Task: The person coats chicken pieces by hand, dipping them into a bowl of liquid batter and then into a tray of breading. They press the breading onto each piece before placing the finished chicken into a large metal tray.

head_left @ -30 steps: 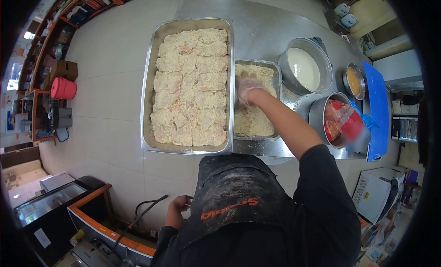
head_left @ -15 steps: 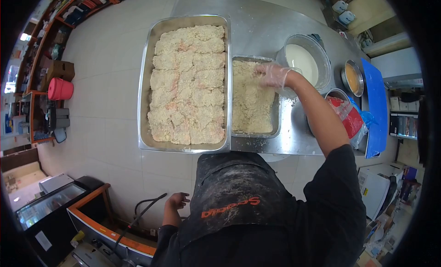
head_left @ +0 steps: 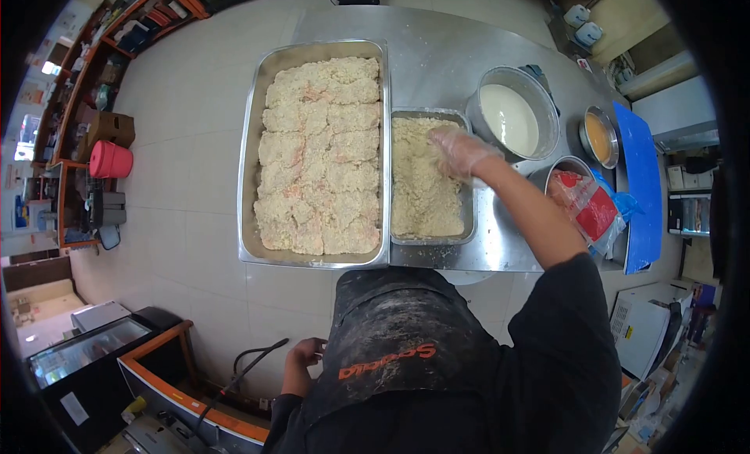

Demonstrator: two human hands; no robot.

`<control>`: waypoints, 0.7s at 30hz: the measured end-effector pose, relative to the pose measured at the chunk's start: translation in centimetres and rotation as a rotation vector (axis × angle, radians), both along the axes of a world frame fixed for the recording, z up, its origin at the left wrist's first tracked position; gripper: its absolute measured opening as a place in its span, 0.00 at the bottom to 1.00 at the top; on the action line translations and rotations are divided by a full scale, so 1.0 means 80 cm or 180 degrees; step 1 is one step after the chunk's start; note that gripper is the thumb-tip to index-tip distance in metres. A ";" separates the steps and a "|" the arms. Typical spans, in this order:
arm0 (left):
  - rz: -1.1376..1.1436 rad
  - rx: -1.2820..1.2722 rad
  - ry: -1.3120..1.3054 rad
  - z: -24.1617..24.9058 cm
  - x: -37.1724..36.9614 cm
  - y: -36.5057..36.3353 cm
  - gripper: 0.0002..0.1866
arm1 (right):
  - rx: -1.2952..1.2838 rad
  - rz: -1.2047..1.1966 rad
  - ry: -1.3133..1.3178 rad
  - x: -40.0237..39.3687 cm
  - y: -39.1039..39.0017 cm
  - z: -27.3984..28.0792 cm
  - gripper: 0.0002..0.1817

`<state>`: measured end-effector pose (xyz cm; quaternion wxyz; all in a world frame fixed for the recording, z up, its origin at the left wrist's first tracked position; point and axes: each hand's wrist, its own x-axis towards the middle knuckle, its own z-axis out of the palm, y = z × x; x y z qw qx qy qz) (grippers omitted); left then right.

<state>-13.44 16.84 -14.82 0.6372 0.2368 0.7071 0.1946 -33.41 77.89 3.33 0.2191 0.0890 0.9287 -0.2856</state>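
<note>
My right hand (head_left: 462,151), in a clear plastic glove, lies on the pale crumbs (head_left: 426,196) in a small metal tray (head_left: 471,227). Its fingers are stretched toward the heap, with their tips partly sunk in it. To the left of this tray stands a large deep metal pan (head_left: 248,165) with rows of crumb-coated pieces (head_left: 320,157) packed side by side. My left hand (head_left: 307,351) hangs bare at my side, left of the apron (head_left: 391,337). Its fingers are loosely bent and hold nothing.
A metal pot (head_left: 556,118) of white liquid stands behind my right hand. Farther right are a bowl (head_left: 600,135) of orange liquid, a red and clear plastic bag (head_left: 586,204) in a metal container, and a blue board (head_left: 642,188). Crumbs dot the steel table (head_left: 437,44).
My right hand has come down from above the crumbs onto them, a little nearer to me. My left hand's fingers have drawn in slightly. The view has shifted a little.
</note>
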 end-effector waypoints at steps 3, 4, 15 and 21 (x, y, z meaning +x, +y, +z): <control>0.0112 -0.0153 0.0010 0.016 0.015 0.006 0.25 | 0.0801 0.0121 0.1470 0.060 -0.041 -0.026 0.29; 0.0152 -0.0189 -0.0024 0.015 0.018 0.003 0.24 | 0.1118 0.0177 0.1569 0.082 -0.060 -0.030 0.30; 0.0719 -0.0646 -0.0387 0.010 -0.022 0.023 0.22 | 0.1645 0.0704 0.0935 0.059 -0.082 -0.059 0.44; 0.2731 -0.1456 -0.1781 -0.021 -0.035 0.012 0.25 | 0.1386 0.0709 0.0452 0.019 -0.054 -0.023 0.48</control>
